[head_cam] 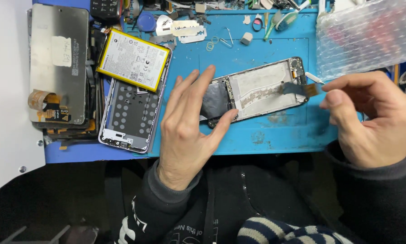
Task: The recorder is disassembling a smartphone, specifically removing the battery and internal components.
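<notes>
An opened phone frame [262, 90] lies on the blue work mat [266, 49], its inside facing up. My left hand [189, 122] rests on its left end, fingers spread, thumb pressing the near edge. My right hand [370, 117] is at the frame's right end, thumb and forefinger pinched on an orange flex ribbon [309, 89] that runs out from the frame.
A yellow-edged battery [133, 58] lies on another open phone back [130, 115] at the left. Further left is a stack of screen panels [58, 63]. Bubble wrap [370, 31] sits at the top right. Small tools and metal parts [185, 29] line the mat's far edge.
</notes>
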